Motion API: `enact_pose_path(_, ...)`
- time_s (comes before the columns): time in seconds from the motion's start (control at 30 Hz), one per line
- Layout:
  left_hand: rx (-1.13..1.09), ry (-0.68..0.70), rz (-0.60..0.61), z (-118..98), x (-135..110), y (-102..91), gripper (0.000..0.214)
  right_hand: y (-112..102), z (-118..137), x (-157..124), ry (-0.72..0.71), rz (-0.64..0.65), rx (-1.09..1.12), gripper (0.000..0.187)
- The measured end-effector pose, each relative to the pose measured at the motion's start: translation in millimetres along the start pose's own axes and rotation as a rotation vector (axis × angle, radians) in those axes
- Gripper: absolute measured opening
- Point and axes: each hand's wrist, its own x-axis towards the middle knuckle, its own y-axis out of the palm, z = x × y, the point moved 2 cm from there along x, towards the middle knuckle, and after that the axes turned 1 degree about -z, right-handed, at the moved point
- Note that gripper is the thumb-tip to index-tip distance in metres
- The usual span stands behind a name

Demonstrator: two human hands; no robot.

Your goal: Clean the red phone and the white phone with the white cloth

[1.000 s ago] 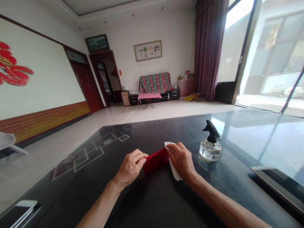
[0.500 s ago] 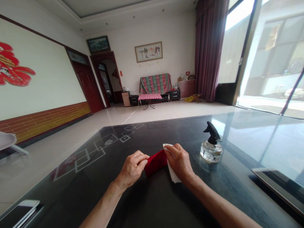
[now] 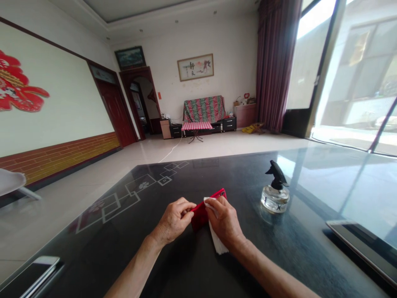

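Note:
A flat red object [image 3: 204, 207], like a phone in a red case, lies on the black glass table [image 3: 192, 265]. My left hand [image 3: 173, 221] pinches its near end with closed fingers. My right hand [image 3: 225, 221] is closed on a white wipe [image 3: 217, 242] and presses it against the red object's middle. The object's far end sticks out past my right hand.
A small glass spray bottle [image 3: 275, 194] with a black trigger stands to the right. One phone [image 3: 34, 275] lies at the table's near left corner, and a flat device [image 3: 366, 246] sits at the right edge. Beyond the table lies open tiled floor.
My right hand with the wipe has slid leftward along the red object toward my left hand, baring the object's far end. My left hand has held its place.

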Motion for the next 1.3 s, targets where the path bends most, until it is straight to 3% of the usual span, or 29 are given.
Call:
enact_pose_path(0.27,0.084,-0.073,-0.097,-17,-4,9.4,0.027,-5,11,-12,0.028,-0.01,0.069,0.018)
enact_pose_path(0.5,0.055,-0.126,-0.157,-28,-13,15.0,0.024,-2,26,-35,0.017,0.073,0.165,0.017)
enact_pose_path(0.77,-0.026,-0.129,-0.157,-6,-15,18.3,0.022,6,0,-19,0.215,-0.048,0.123,0.017)
enact_pose_path(1.13,-0.057,-0.115,-0.133,-4,-16,16.1,0.023,2,-55,21,0.506,-0.137,-0.028,0.026)
enact_pose_path(1.3,-0.089,-0.143,-0.121,-1,-16,15.0,0.021,5,-38,10,0.471,-0.072,-0.058,0.022)
